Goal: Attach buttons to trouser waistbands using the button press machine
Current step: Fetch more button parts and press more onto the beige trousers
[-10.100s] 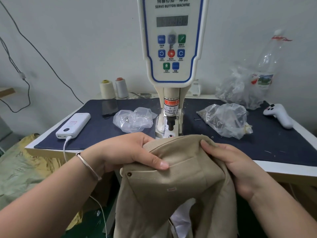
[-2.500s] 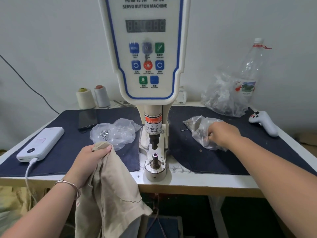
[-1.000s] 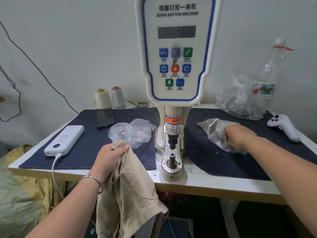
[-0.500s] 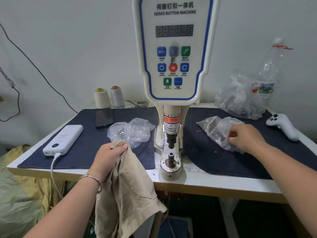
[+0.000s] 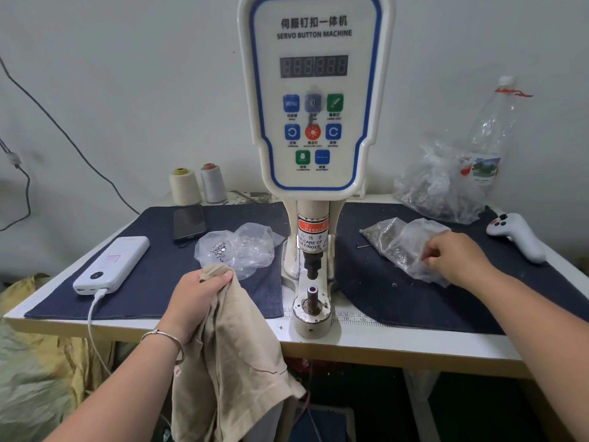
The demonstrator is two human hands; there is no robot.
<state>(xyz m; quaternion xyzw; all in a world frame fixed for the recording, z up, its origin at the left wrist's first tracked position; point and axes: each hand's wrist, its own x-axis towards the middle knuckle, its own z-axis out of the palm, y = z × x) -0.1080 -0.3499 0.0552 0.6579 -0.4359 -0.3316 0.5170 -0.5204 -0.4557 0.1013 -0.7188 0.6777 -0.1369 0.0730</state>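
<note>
The trousers hang off the front edge of the table, bunched at the top in your left hand. Your fingers and thumb are curled tight round the beige cloth, and the rest of it drops below your wrist, down past the table edge. Just right of that grip stands the button machine, its bare lower post sticking up with nothing on it, apart from the cloth. Just beyond your left knuckles lies a clear bag of buttons on the dark mat.

Your right hand is out on the far side of the machine, fingers curled in at the crumpled clear bag there. Your fingertips pinch at the plastic; whether they hold a button cannot be told. Beyond that hand lies a white controller.
</note>
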